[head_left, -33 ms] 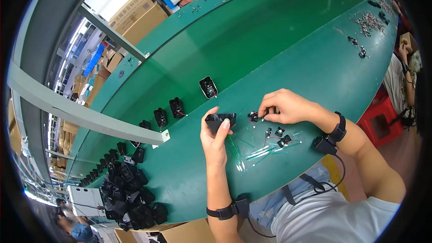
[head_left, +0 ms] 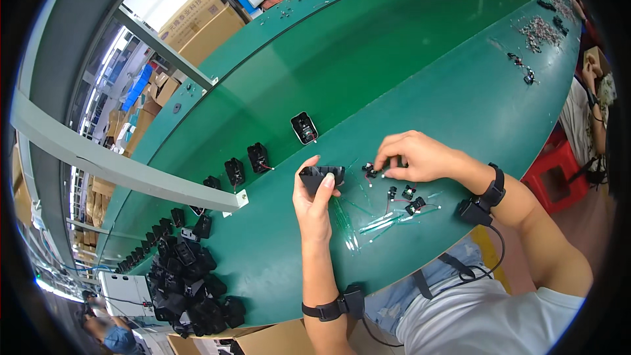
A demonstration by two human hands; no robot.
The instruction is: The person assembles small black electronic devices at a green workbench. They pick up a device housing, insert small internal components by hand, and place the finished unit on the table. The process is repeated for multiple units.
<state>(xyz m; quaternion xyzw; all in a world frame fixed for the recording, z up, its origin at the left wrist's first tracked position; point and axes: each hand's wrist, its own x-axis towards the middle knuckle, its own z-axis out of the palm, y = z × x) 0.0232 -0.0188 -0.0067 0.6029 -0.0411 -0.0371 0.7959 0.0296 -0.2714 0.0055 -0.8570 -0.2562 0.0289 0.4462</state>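
Observation:
My left hand (head_left: 311, 207) is wrapped round a black plastic housing (head_left: 313, 181), its thumb pressed on the front and the hollow side tilted up. To its right, my right hand (head_left: 419, 158) hovers low over the table, thumb and index finger curved and apart. The index fingertip is beside a small black part with a wire (head_left: 369, 169); whether it touches the part is hard to make out. Nearer me lie more small wired black parts (head_left: 415, 206) and several shiny, clear greenish strips (head_left: 378, 225).
Black housings (head_left: 258, 156) with wired parts inside stand in a line on the green strip (head_left: 328, 85) beyond the table. A heap of black housings (head_left: 187, 276) lies at the left. A grey metal frame (head_left: 131, 151) crosses the left side. Loose parts (head_left: 540, 33) lie far right.
My right thumb and index finger have spread slightly apart, with the index finger shifting left toward the small black part. My left hand and the housing look unchanged.

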